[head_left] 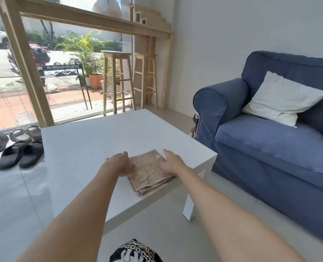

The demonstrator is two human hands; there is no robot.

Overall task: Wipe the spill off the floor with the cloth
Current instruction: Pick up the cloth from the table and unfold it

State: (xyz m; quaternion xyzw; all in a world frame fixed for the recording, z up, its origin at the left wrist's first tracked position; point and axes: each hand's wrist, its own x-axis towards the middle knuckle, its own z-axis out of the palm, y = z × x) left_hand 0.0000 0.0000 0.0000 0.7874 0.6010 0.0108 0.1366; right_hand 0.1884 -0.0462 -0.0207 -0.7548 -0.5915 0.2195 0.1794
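A folded brown cloth (pixel 147 170) lies near the front right edge of a white low table (pixel 92 146). My left hand (pixel 120 163) rests flat on the cloth's left edge, fingers spread. On the cloth's right edge lies my right hand (pixel 169 162), fingers extended. Neither hand has closed around the cloth. No spill shows on the pale tiled floor (pixel 157 224) in this view.
A blue sofa (pixel 270 140) with a white cushion (pixel 283 99) stands to the right of the table. Black sandals (pixel 20 154) and other shoes lie on the floor at the left. Two wooden stools (pixel 117 80) stand by the glass front.
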